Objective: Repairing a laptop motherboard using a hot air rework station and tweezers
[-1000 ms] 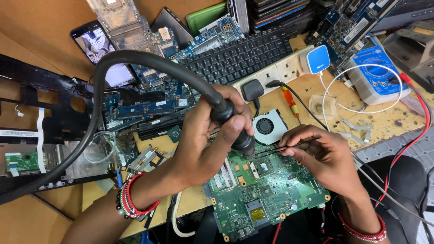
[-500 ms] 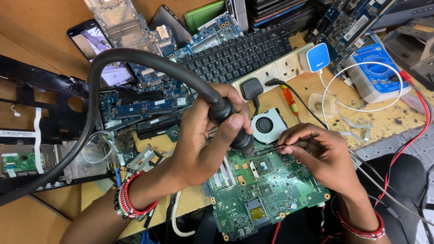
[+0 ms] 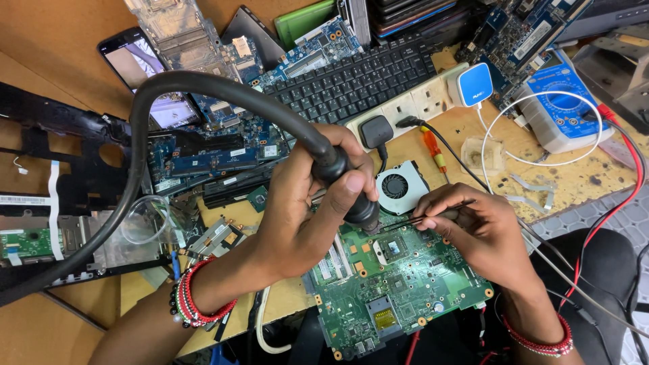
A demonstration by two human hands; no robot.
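Observation:
My left hand (image 3: 304, 203) grips a black hot-air wand (image 3: 348, 186) whose thick black hose (image 3: 182, 84) loops up and off to the left. Its nozzle points down at a green circuit board (image 3: 399, 284) near a square chip (image 3: 392, 247). My right hand (image 3: 476, 226) holds thin tweezers (image 3: 422, 216), tips aimed left toward the nozzle over the board's upper edge. Red bead bracelets sit on both wrists.
A small cooling fan (image 3: 400, 186), a white power strip (image 3: 412, 105) with a black plug, a black keyboard (image 3: 351, 78), a blue multimeter (image 3: 561, 108), an orange screwdriver (image 3: 435, 150), a phone (image 3: 142, 67), other boards and black laptop frames (image 3: 61, 176) crowd the wooden bench.
Both hands stay over the board; the tweezers' tips have shifted slightly toward the nozzle. Otherwise nothing visibly moved.

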